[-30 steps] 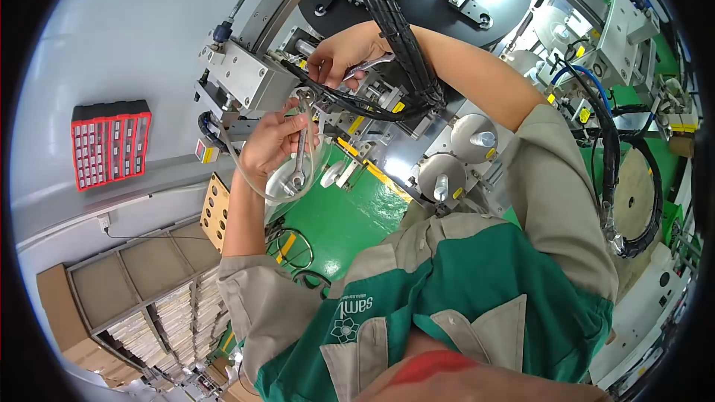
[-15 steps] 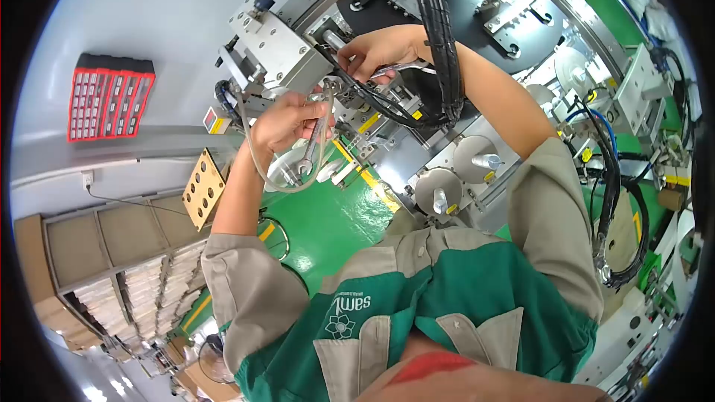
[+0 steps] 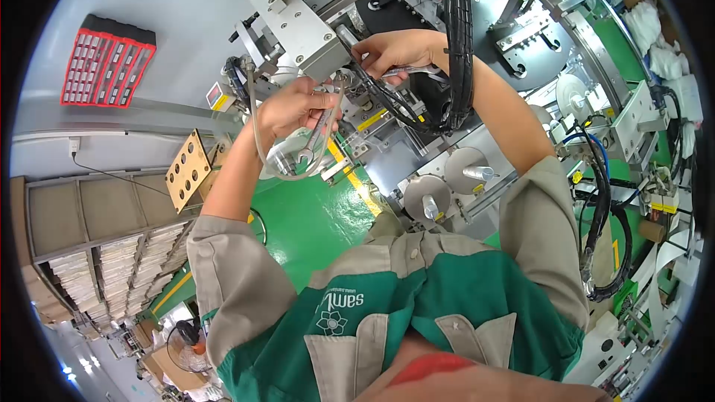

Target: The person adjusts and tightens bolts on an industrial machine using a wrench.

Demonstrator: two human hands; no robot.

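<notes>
My left hand [image 3: 292, 110] is closed around a combination wrench [image 3: 316, 136], whose open jaw points down toward the floor. The fingers are just below a silver machine block [image 3: 304, 36], and a clear tube [image 3: 257, 115] loops around the hand. My right hand [image 3: 395, 53] is closed on a second wrench [image 3: 426, 71], reaching in behind black cables [image 3: 376, 93]. Its fingertips are partly hidden among the machine's metal parts. A thick black cable bundle [image 3: 459, 37] hangs in front of my right wrist. Whatever the wrench ends near the block engage is hidden.
Two round discs with spindles [image 3: 428, 195] stand below the machine. A red parts organizer [image 3: 108, 63] is at the upper left, near a perforated tan plate [image 3: 188, 171]. Shelving [image 3: 63, 212] is at the left; cables and tubing [image 3: 599, 208] hang at the right.
The view has shifted slightly, so the machine and both arms appear a little displaced. Both hands keep their wrenches at much the same place on the machine.
</notes>
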